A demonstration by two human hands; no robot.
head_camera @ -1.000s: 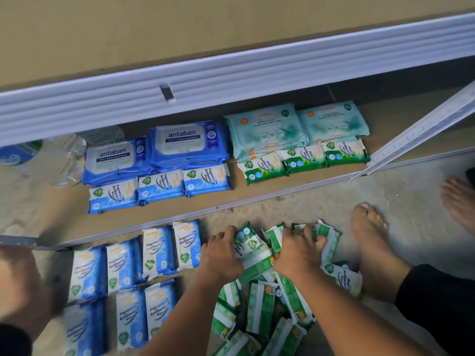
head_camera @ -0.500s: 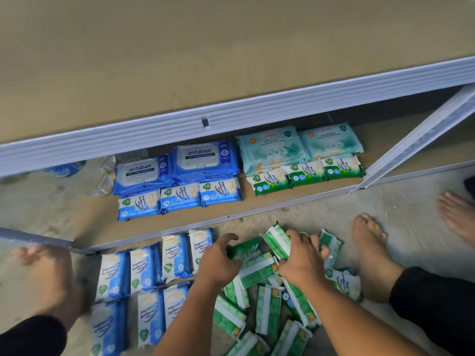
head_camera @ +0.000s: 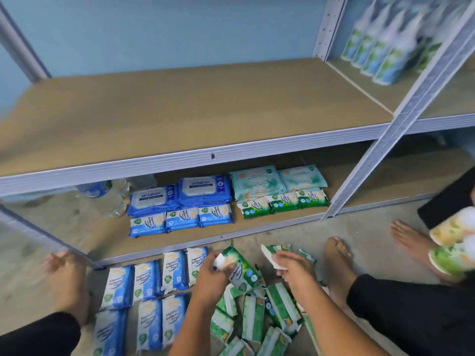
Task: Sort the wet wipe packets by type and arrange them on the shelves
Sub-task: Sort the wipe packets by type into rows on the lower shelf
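My left hand grips a small green wet wipe packet lifted above the loose green pile on the floor. Just to its right, my right hand holds another green packet by its white end. Small blue packets lie in two rows on the floor to the left. On the bottom shelf stand two large blue antabax packs with small blue packets in front. Beside them are teal packs with small green packets in front.
The middle shelf board is bare. A slanted metal post crosses at right, with blurred bottles behind it. A water bottle lies on the bottom shelf. My feet flank the piles; another person's foot and packets are at right.
The view has tilted up, showing the middle shelf. My left hand has picked a green packet out of the pile and raised it; my right hand has lifted another green packet.
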